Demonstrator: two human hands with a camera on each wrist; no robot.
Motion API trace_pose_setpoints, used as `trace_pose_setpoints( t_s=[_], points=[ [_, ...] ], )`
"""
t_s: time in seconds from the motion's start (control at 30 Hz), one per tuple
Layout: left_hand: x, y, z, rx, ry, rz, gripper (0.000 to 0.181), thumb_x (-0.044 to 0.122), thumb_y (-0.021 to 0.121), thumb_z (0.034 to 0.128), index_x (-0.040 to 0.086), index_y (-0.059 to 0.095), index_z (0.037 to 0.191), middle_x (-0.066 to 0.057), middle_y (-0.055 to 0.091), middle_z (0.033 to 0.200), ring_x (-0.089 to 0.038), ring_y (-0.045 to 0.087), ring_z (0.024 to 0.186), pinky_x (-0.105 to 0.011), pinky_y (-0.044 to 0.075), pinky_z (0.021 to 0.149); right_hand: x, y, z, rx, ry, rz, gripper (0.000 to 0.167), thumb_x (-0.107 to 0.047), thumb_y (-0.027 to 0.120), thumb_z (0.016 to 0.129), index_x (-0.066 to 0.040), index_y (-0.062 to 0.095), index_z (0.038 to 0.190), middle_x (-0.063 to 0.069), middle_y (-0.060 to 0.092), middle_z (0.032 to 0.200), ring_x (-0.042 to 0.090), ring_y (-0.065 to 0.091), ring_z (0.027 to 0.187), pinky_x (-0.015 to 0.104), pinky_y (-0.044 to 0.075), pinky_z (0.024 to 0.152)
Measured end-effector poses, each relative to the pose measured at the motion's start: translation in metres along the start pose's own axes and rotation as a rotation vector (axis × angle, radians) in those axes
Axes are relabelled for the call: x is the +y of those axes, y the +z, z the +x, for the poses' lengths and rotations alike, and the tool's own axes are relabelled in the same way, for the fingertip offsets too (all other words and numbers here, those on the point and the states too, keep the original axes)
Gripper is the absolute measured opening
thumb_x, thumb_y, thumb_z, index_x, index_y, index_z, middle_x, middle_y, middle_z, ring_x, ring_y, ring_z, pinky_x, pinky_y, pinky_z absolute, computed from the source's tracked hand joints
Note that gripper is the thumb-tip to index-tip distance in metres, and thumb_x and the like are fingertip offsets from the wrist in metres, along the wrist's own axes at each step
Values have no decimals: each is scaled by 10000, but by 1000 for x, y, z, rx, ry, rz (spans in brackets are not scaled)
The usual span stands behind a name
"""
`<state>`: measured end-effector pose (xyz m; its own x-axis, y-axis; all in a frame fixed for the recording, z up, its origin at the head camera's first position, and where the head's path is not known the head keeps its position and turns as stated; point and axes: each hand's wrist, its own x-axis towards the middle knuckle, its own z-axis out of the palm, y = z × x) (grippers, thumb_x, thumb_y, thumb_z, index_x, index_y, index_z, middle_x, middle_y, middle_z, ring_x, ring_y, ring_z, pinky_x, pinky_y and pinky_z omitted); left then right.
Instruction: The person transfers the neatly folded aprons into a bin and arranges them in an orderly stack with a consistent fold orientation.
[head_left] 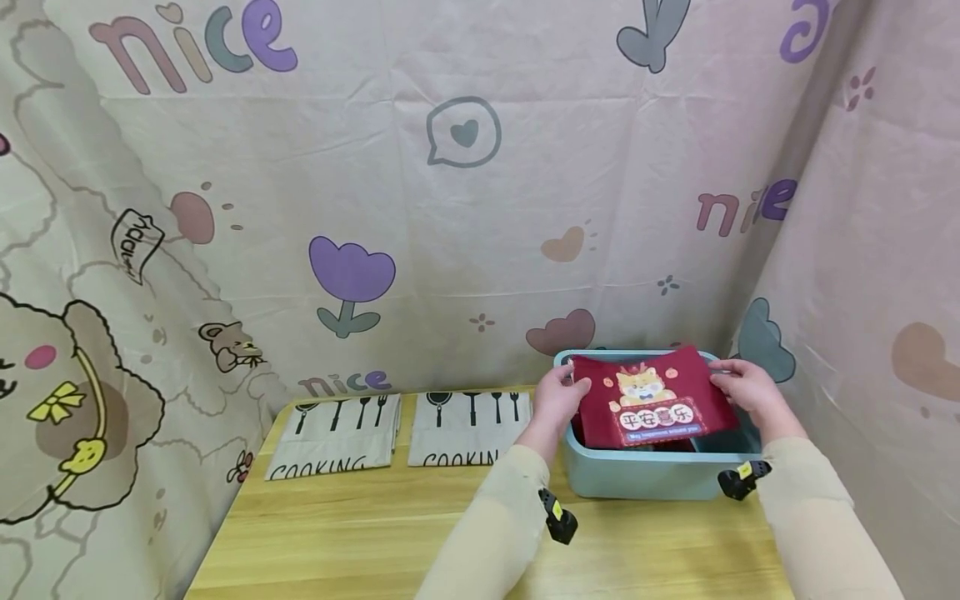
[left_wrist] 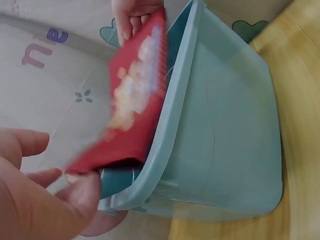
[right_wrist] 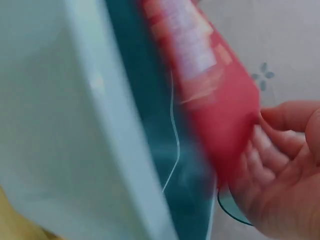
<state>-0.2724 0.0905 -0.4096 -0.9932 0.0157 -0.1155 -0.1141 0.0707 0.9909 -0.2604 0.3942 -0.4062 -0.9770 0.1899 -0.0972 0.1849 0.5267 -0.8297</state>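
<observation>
A dark red cloth (head_left: 600,421) with a printed cartoon animal and lettering is held over the mouth of a light blue bin (head_left: 652,477). My left hand (head_left: 553,408) pinches its left edge between thumb and fingers. At the opposite edge, my right hand (head_left: 756,393) pinches the cloth too. In the left wrist view the cloth (left_wrist: 132,142) slants across the bin's rim, somewhat blurred. The right wrist view shows a light thread or line (right_wrist: 174,125) inside the bin below the cloth. Most of the bin's inside is hidden under the cloth.
Two folded white cloths printed with utensils and "COOKING", one on the left (head_left: 333,437) and one nearer the bin (head_left: 468,429), lie on the wooden table (head_left: 360,533). Patterned curtains (head_left: 465,233) hang behind and at both sides, close to the bin's right end.
</observation>
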Motion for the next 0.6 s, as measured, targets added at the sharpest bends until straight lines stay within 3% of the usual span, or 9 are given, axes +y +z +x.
trace_pose_setpoints(
  t_s=[0.1, 0.2, 0.37, 0.6],
  points=[
    [3, -3, -3, -15, 65, 156, 437, 235, 685, 940, 102, 607, 1349, -114, 614, 1302, -300, 573, 1189, -440, 493, 972, -1, 3, -1, 45, -62, -112, 492, -183, 483, 1034, 157, 381, 1375, 417, 435, 1300, 537, 493, 1142, 587, 463, 950],
    [7, -6, -5, -22, 124, 213, 434, 236, 673, 949, 105, 604, 1356, -108, 605, 1329, -298, 572, 1209, -435, 489, 978, -4, 5, -3, 93, -131, -192, 455, -169, 478, 1031, 166, 424, 1335, 422, 474, 1265, 546, 499, 1139, 623, 436, 946],
    [8, -10, -6, -36, 175, 284, 433, 233, 657, 962, 124, 591, 1376, -85, 597, 1334, -281, 566, 1213, -432, 493, 973, -10, 11, -5, 131, -220, -240, 446, -192, 492, 1036, 134, 450, 1336, 395, 490, 1255, 536, 495, 1122, 629, 451, 920],
    [5, -17, -8, 4, 332, 594, 445, 265, 647, 959, 164, 589, 1388, -65, 586, 1347, -269, 534, 1222, -478, 446, 1002, -16, 23, -14, 169, -302, -258, 453, -220, 534, 1017, 66, 475, 1363, 342, 535, 1249, 501, 534, 1111, 597, 497, 888]
  ],
)
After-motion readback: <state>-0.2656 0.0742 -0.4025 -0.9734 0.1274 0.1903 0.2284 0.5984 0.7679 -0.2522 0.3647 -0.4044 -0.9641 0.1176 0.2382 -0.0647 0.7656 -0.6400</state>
